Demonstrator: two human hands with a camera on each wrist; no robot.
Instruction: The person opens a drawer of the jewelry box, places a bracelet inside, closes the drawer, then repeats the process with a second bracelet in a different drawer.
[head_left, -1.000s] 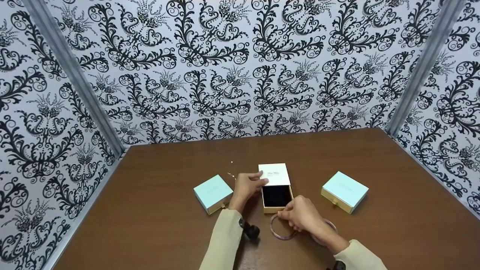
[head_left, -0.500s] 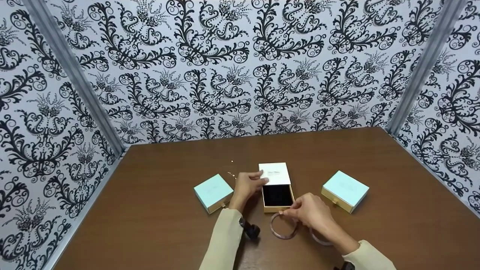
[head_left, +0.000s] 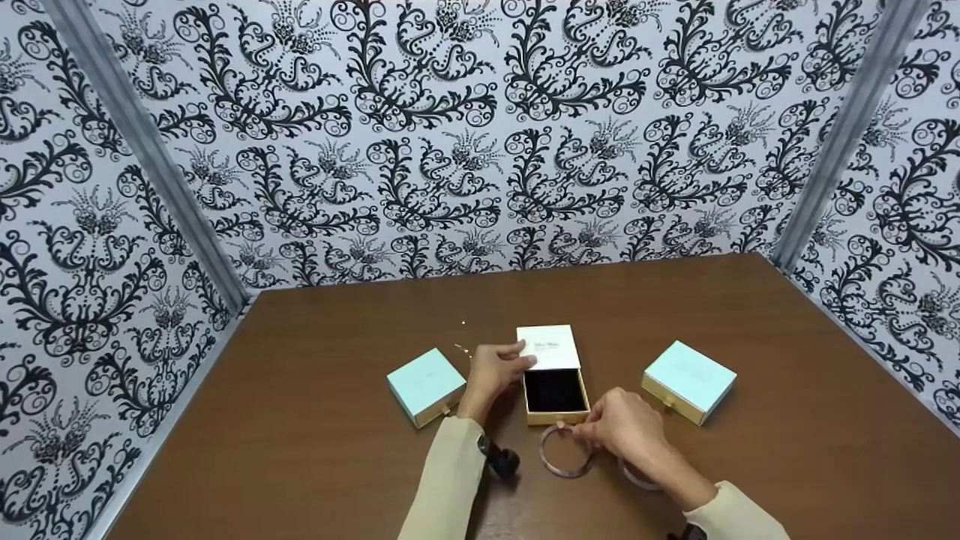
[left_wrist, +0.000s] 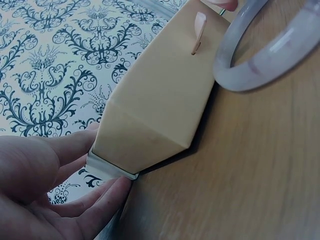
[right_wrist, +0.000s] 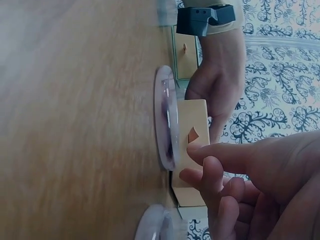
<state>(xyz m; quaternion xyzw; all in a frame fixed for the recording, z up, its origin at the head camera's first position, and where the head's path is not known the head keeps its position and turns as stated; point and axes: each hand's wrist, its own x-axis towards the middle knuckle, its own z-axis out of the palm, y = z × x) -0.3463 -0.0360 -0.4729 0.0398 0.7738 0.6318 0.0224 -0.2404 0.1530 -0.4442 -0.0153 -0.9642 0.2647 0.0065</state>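
My left hand holds the sleeve of a small gift box at its left side, thumb and fingers on either edge. The box's tan drawer is slid out, showing a black lining. At the drawer's front, my right hand has its thumb close to the small pull tab; thumb and forefinger are apart. A marbled purple-grey bangle lies flat just in front of the drawer. A second bangle lies partly hidden under the right wrist.
Closed pale-blue boxes with gold drawers stand on either side: one box by my left forearm, another box to the right. A thin, shiny piece, perhaps jewellery, lies behind the left hand on the brown table. Patterned walls enclose the back and sides.
My right hand has shifted slightly right, its fingertips coming away from the tab, which now shows. More of the near bangle is visible. My left hand and the boxes stay put.
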